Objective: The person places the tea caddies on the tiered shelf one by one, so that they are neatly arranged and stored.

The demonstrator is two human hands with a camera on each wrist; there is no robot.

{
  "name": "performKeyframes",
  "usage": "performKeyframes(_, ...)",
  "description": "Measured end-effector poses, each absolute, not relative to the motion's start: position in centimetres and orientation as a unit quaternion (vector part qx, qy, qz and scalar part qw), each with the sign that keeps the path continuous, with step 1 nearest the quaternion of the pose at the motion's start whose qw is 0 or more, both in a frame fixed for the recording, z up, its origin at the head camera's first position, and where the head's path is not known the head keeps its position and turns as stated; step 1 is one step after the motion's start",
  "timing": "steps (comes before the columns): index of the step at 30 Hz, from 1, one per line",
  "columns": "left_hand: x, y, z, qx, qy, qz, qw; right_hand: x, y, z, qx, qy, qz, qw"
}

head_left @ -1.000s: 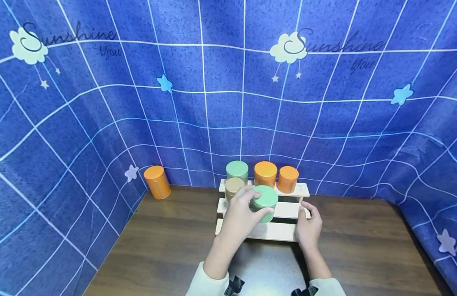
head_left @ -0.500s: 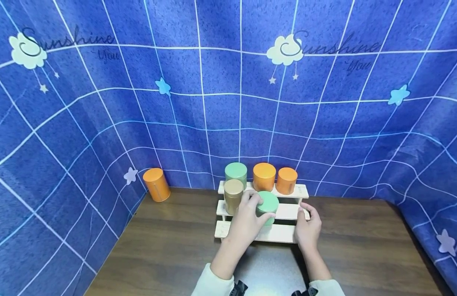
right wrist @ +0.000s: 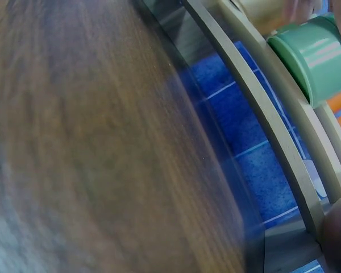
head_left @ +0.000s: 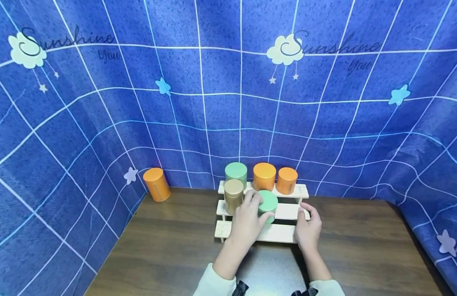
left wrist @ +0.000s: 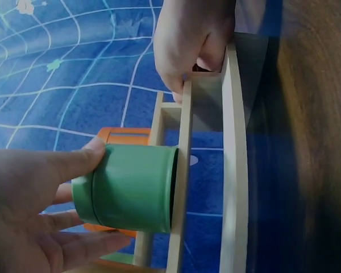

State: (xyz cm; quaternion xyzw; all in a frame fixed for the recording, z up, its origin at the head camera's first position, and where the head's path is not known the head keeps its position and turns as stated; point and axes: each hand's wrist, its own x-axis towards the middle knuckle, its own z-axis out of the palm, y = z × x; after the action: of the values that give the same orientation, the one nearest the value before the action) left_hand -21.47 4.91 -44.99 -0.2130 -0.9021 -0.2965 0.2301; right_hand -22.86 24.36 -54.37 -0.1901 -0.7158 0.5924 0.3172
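Note:
A green tin (head_left: pixel 268 201) stands upright on the middle step of a pale wooden three-step rack (head_left: pixel 278 233). My left hand (head_left: pixel 247 218) holds this tin from the left, thumb on the near side and fingers behind; in the left wrist view the thumb touches the tin (left wrist: pixel 133 185) near its lid. My right hand (head_left: pixel 309 226) grips the rack's right end, and the left wrist view shows its fingers curled over the end of the steps. Left of the green tin, a gold-brown tin (head_left: pixel 233 197) shares the middle step.
On the rack's top step stand another green tin (head_left: pixel 235 172), a wide orange tin (head_left: pixel 264 176) and a smaller orange tin (head_left: pixel 287 181). A further orange tin (head_left: pixel 156 185) is at the table's back left. Blue grid-patterned cloth (head_left: pixel 228 102) hangs behind the wooden table (head_left: pixel 169 246).
My left hand has lowered the green tin slightly onto the middle step, and its fingers have shifted a little. The right hand keeps its place on the rack's end.

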Motion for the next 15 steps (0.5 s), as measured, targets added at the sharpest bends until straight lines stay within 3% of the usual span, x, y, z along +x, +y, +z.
performKeyframes(7, -21.39, 5.10, -45.03, -0.205, -0.911, -0.249, 0.259, -22.93, 24.35, -54.46, -0.190, -0.714, 0.595, 0.316)
performKeyframes(15, -21.48, 5.42, -45.43, -0.192, -0.916, -0.248, 0.250, -22.80, 24.38, -54.43, -0.184, -0.716, 0.592, 0.321)
